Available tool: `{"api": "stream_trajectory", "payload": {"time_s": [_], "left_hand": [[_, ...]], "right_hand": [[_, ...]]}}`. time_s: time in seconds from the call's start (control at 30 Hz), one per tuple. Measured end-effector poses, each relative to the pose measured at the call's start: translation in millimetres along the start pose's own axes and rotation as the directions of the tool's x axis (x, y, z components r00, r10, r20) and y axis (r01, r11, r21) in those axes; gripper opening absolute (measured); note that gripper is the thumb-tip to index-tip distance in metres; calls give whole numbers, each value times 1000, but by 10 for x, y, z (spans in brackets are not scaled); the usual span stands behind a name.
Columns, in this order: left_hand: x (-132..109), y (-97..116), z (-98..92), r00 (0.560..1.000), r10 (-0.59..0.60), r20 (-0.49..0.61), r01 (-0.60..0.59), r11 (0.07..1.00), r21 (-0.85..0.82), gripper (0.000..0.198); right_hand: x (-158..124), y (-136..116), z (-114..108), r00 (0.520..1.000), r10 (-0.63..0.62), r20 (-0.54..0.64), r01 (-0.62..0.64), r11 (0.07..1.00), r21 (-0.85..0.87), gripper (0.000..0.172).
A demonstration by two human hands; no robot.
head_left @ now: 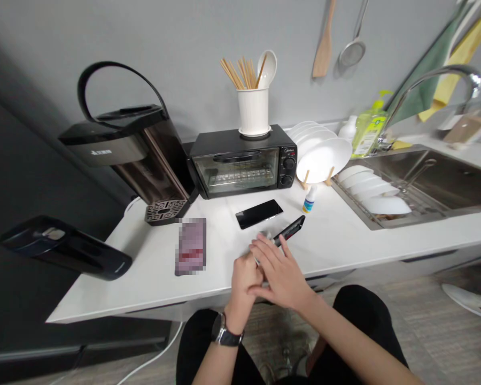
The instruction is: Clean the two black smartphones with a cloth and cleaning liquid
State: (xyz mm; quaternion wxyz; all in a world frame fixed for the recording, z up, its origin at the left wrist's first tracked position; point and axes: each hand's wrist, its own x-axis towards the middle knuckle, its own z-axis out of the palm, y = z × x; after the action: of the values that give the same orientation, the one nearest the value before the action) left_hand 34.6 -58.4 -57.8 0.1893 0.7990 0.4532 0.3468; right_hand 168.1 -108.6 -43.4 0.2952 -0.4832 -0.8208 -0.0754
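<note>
- White countertop (220, 256) stretches across the view, its front edge just ahead of two knees in black trousers (361, 315).
- Left hand (246, 272), a dark watch (224, 331) on its wrist: fingers curled into a fist; what it grips, if anything, is hidden.
- Right hand (279, 270): laid over the left, fingers nearly straight, thumb reaching across; I cannot tell whether it has hold of anything.
- Black handle (291, 231): just beyond the right fingers, slanting away to the right; its near end is covered, so held or lying is unclear.
- Dark flask (76, 248) on the left, and a purplish flat item (191, 246), pixelated, between it and the hands.
- Phone (260, 214), dark screen up, past the hands; a small bottle (309, 199) stands to its right.
- Drinks machine (152, 160), then a toaster oven (208, 144) bearing a white pot (253, 109) of chopsticks (244, 75).
- White plates (324, 155) on a wooden rack, beside the sink (465, 182).
- Spatula (324, 51) and strainer (353, 53), hanging on the grey wall (176, 48).
</note>
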Motion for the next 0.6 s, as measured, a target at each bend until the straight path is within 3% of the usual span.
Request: {"api": "stream_trajectory", "payload": {"time_s": [0.17, 0.27, 0.37, 0.47, 0.6], "left_hand": [[-10, 69, -30, 1000, 11, 0, -11, 998, -69, 24], [62, 116, -115, 1000, -7, -26, 4, 995, -103, 20], [206, 198, -262, 995, -34, -96, 20, 990, -137, 23], [354, 328, -333, 987, -50, -151, 19, 980, -196, 23], [424, 446, -162, 989, -81, -124, 39, 950, -309, 25]], "right_hand": [[-49, 634, -196, 976, 185, -112, -194, 978, -78, 56], [-46, 855, -279, 937, 303, -173, -297, 953, 58, 39], [-22, 854, -274, 877, 434, -206, -372, 884, 282, 36], [1, 761, -195, 839, 506, -199, -408, 827, 386, 43], [13, 659, -102, 815, 558, -155, -412, 747, 522, 55]]}}
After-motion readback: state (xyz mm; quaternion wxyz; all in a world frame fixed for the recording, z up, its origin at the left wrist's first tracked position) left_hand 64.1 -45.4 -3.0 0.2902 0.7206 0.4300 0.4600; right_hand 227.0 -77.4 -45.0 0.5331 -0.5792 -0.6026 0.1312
